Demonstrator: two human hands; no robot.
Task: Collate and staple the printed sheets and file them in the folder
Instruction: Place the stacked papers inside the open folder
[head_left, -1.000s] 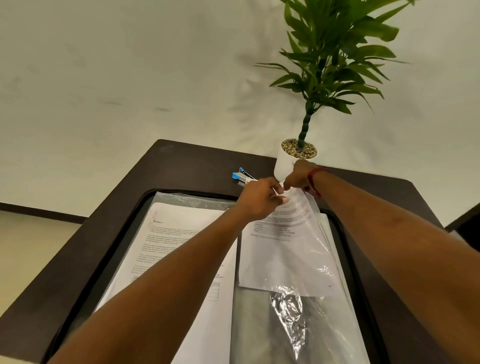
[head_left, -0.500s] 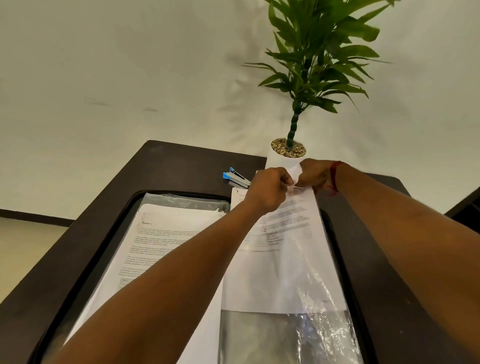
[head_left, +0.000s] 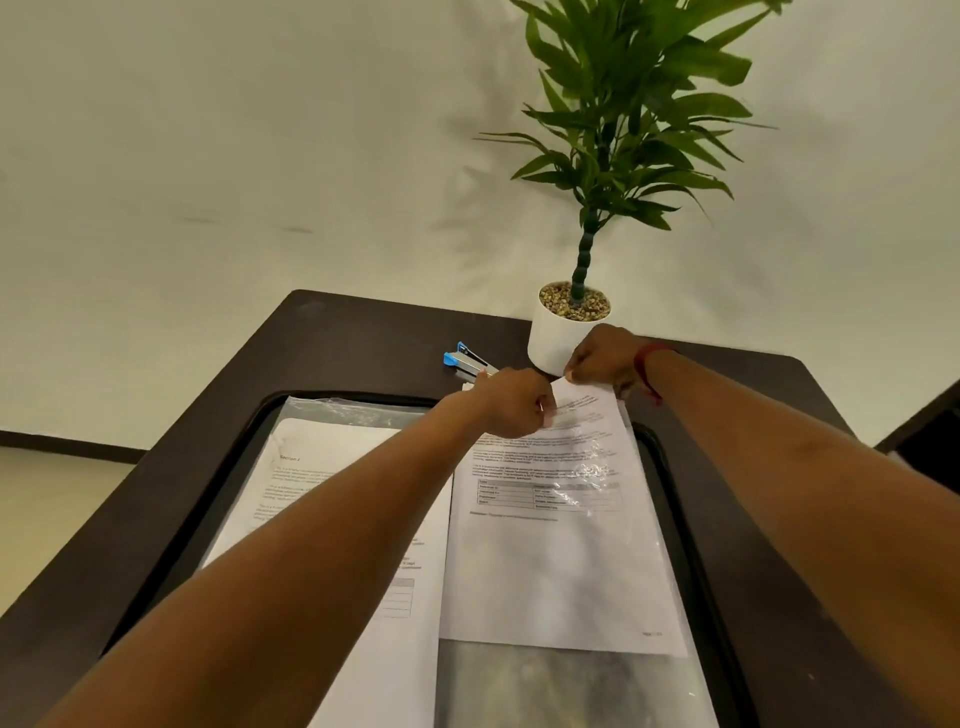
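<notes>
A person's 2 bare arms reach across a dark brown wooden tabletop (head_left: 363, 343) set against a plain off-white wall (head_left: 208, 156). A black-edged folder (head_left: 228, 457) with clear plastic pockets lies open on the tabletop. In its left half, a white printed sheet headed "Section 2" (head_left: 332, 467) lies flat in a clear plastic pocket (head_left: 353, 410), partly covered by the left forearm.

Beyond the folder's far edge lies a blue-and-silver stapler (head_left: 466, 358), on the bare wood just behind the left hand (head_left: 511, 402). That hand is curled into a fist at the top of the folder's right half, its grip pinching the upper edge of a second white printed sheet with text and a small table (head_left: 561, 571). This sheet lies in the right-hand clear plastic pocket (head_left: 571, 686), whose film glints across the print. The sheet's lower edge stops short of the pocket's near end.

Farther right, the right hand (head_left: 602, 358), a red thread band (head_left: 647, 366) on its wrist, closes its grip on the sheet's top right corner. It cannot be told whether the fingers also hold the plastic. Just behind it stands a round white pot topped with pebbles (head_left: 550, 343), and from it rises a tall green leafy plant (head_left: 623, 130).
</notes>
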